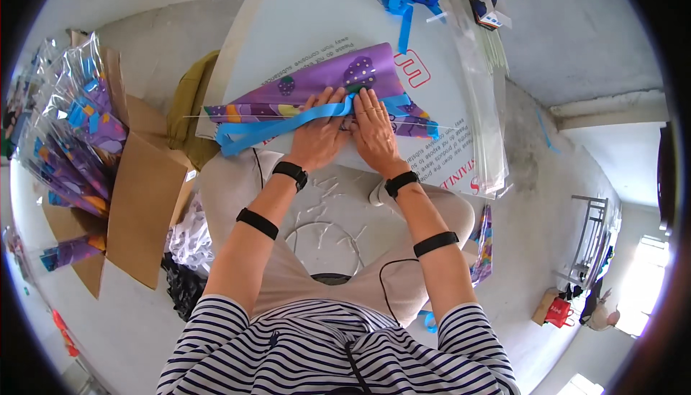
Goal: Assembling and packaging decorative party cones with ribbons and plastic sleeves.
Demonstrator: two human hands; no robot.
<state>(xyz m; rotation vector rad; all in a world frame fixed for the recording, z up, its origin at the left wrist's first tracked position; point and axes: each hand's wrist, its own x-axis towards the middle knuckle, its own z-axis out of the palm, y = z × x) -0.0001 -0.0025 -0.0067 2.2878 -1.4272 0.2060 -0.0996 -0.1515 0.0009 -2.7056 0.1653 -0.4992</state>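
One purple printed kite (338, 82), folded, lay mid-worktop (302, 13). One blue ribbon tail (288, 125) crossed it. Left hand (320, 132) and right hand (374, 128) pressed flat, fingers extended, pinning ribbon. One cardboard box (144, 200) of bagged kites (72, 136) stood left.

Clear plastic packets of purple goods (68, 128) in a brown cardboard box (144, 208) — far left.
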